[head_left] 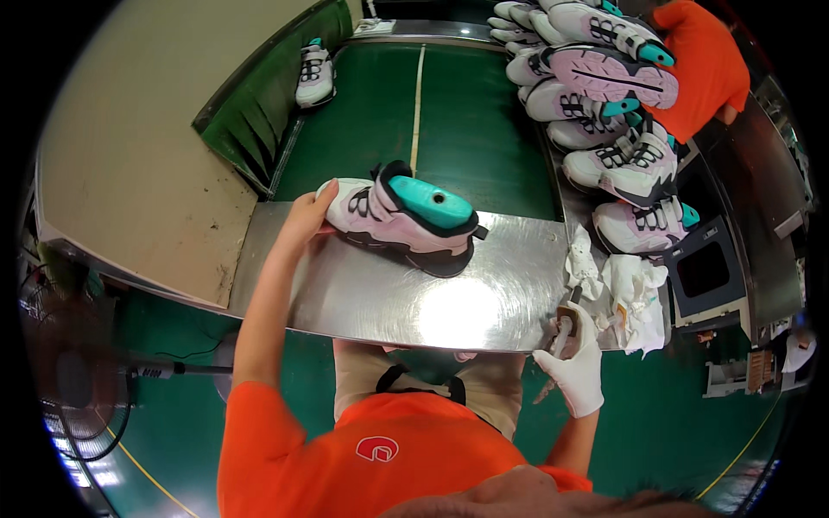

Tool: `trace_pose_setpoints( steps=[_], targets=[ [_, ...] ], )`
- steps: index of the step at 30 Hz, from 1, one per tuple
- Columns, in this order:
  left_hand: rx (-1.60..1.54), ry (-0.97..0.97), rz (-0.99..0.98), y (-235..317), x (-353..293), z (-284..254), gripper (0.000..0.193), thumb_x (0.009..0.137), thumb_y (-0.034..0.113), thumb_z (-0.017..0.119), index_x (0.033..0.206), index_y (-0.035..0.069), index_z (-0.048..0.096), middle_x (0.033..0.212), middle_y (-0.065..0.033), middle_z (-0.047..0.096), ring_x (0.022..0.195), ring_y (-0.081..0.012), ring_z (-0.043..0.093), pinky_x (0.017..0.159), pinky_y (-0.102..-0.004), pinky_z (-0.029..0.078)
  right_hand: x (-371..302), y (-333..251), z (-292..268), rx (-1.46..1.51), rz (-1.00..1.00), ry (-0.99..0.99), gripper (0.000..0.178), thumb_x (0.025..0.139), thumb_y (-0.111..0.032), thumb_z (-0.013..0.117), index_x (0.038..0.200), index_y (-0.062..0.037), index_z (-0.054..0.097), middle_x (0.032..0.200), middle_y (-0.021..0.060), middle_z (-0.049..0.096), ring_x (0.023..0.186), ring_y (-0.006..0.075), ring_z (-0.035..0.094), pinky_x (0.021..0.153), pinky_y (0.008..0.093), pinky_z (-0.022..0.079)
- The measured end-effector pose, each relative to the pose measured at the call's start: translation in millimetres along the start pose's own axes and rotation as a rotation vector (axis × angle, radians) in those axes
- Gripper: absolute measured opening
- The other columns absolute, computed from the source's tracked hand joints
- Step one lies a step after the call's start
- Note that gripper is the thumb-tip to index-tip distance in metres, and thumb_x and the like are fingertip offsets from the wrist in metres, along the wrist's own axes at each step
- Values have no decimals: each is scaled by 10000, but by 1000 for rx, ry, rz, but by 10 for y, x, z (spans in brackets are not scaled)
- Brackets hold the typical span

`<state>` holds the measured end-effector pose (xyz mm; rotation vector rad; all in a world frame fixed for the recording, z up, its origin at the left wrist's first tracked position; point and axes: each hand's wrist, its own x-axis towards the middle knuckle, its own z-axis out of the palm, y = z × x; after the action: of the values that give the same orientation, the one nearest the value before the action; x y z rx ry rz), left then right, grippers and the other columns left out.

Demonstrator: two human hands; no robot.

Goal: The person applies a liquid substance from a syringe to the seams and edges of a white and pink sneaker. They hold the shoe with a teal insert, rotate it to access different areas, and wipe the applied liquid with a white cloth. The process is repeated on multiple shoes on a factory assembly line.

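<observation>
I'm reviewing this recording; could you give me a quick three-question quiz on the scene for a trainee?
1. Which end of the white-and-pink sneaker does the person's left hand hold?
2. True or false: the person's right hand is bare.
3. What colour is the insert in the opening of that sneaker?
A) Orange
B) Teal
C) Yellow

Key:
1. The toe end.
2. False; it wears a white glove.
3. B
</observation>
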<state>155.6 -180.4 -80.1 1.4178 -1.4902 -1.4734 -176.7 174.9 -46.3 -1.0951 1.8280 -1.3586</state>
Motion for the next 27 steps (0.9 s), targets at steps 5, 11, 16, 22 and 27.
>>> trace_pose_setpoints(
  steps=[5, 11, 16, 22, 27],
  targets=[
    [-690, -34, 331, -10, -170, 239, 449, 1016, 382, 512, 1205, -21, 571, 1132, -108, 658, 997, -173, 644, 886, -321, 516, -9, -66, -70, -255, -102, -2, 894, 603, -137, 827, 1398, -41, 429, 1259, 135, 557, 1080, 178, 589, 823, 293, 531],
    [-768, 27, 367, 546, -609, 517, 407, 1018, 395, 498, 1153, 22, 591, 1050, -64, 652, 932, -149, 633, 842, -285, 502, -32, -222, -40, -178, 35, 24, 879, 614, -105, 810, 1404, -46, 429, 1210, 136, 579, 1013, 169, 604, 605, 233, 528],
    [-775, 44, 382, 484, -546, 535, 419, 1006, 426, 505, 1145, 43, 600, 1038, -46, 649, 932, -132, 620, 831, -266, 487, 22, -45, 8, -143, 26, 9, 836, 628, -34, 777, 1395, -51, 446, 1196, 117, 577, 957, 136, 605, 684, 242, 536],
    [-828, 10, 322, 342, -465, 614, 432, 1017, 435, 476, 1130, 37, 600, 1037, -60, 652, 923, -144, 631, 821, -269, 498, 41, -106, 56, 30, 156, 63, 793, 650, 3, 741, 1385, -38, 449, 1165, 101, 556, 862, 112, 578, 660, 265, 544],
    [-806, -26, 363, 365, -523, 599, 453, 1020, 445, 460, 1121, 20, 582, 1031, -84, 654, 914, -165, 645, 814, -287, 520, -16, -129, 75, 172, 165, -10, 778, 645, 75, 657, 1385, -37, 443, 1159, 104, 534, 872, 134, 577, 670, 271, 546]
  ],
)
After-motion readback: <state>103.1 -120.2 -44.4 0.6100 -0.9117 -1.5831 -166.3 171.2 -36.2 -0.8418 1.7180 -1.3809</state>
